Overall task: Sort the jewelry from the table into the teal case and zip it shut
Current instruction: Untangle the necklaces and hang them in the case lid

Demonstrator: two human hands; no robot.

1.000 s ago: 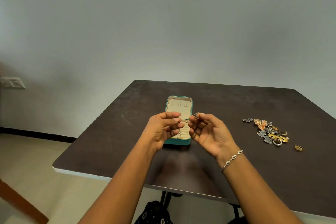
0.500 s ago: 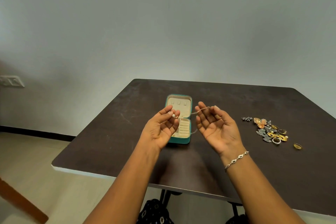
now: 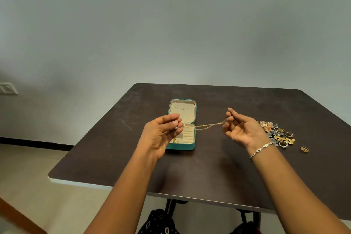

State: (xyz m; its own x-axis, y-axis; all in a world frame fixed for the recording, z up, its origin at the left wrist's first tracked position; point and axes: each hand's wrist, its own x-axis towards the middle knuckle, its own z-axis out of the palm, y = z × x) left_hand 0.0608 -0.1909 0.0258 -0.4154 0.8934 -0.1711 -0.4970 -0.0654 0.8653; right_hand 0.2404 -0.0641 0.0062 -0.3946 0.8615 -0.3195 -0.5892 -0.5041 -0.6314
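The teal case (image 3: 191, 119) lies open on the dark table (image 3: 209, 167), its cream lining showing three hooks in the lid and ring rolls in the base. A thin gold necklace chain (image 3: 209, 125) stretches above the table between my hands. My left hand (image 3: 161, 135) pinches its pendant end in front of the case. My right hand (image 3: 239, 129) pinches the other end, to the right of the case. A small gold piece (image 3: 176, 140) lies in the base.
A pile of loose jewelry (image 3: 277, 134) with rings and silver and gold pieces lies at the right of the table. A single gold ring (image 3: 304, 149) sits apart, further right. A bracelet (image 3: 262, 149) is on my right wrist.
My hands have drawn apart, the right one moving far to the right. The chain, bunched between them a second ago, now stretches out over the case's right side.
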